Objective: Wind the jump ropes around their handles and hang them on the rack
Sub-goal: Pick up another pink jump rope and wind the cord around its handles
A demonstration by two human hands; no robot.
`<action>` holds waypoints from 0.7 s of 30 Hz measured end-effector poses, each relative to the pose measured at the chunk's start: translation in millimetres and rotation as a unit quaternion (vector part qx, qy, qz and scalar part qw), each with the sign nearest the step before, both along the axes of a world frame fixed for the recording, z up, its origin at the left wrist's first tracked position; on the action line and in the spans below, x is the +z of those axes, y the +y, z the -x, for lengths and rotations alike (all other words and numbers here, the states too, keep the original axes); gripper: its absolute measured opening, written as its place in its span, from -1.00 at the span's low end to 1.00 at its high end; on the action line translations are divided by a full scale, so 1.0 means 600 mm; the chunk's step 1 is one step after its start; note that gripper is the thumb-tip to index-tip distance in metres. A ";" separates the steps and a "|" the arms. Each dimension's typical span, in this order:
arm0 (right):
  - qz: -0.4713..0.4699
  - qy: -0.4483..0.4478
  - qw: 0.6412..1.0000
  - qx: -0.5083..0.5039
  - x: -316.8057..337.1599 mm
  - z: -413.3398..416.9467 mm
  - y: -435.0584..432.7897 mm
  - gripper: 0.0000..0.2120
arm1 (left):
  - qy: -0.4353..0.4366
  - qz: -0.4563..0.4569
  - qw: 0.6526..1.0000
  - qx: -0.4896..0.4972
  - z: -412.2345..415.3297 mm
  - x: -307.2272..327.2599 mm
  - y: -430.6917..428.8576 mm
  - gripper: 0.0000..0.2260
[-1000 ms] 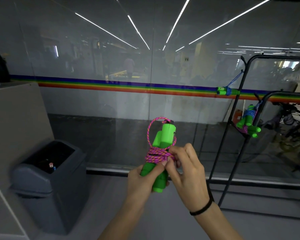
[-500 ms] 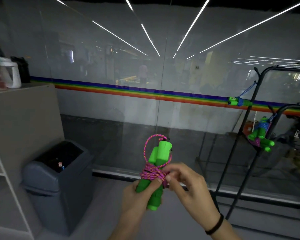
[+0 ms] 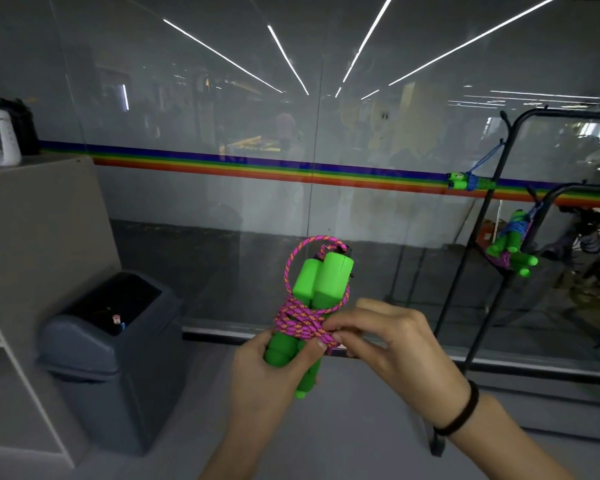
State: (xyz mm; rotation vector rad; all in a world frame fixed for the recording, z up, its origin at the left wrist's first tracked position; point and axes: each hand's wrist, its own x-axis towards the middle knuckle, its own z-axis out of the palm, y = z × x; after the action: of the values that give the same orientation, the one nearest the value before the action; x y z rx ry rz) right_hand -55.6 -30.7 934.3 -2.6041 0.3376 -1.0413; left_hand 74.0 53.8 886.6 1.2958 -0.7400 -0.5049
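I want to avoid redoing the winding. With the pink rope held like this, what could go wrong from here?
1. The right hand only pinches the pink rope end against the wraps; if released before tucking, the coil around the green handles may unwind.
2. The loop above the handles looks loose; it might pull through when hung on the rack.

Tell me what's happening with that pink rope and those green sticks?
A person is tidying up a jump rope. The left hand grips the two green handles together, and the right hand pinches the pink rope wound around them. A loop sticks up on top. Two wound ropes already hang on the black rack at the right; this one is not yet hung.
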 end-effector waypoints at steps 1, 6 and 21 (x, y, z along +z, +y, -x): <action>0.009 0.008 1.000 -0.004 0.000 0.000 0.001 -0.90 | -0.015 -0.008 1.000 0.004 -0.003 0.001 0.001 -0.68; 0.061 0.064 0.995 -0.034 -0.003 -0.008 0.009 -0.88 | -0.060 -0.041 0.997 -0.010 -0.018 0.001 0.004 -0.79; -0.049 -0.032 0.984 -0.171 0.007 -0.024 -0.018 -0.79 | 0.177 -0.069 0.963 -0.191 -0.024 0.002 0.010 -0.76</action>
State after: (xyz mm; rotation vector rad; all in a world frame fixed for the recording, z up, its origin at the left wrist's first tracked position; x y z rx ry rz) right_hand -41.0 -41.5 938.7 -2.4704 0.8220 -1.1780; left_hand 88.3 59.7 887.6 1.1486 -0.6608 -1.0881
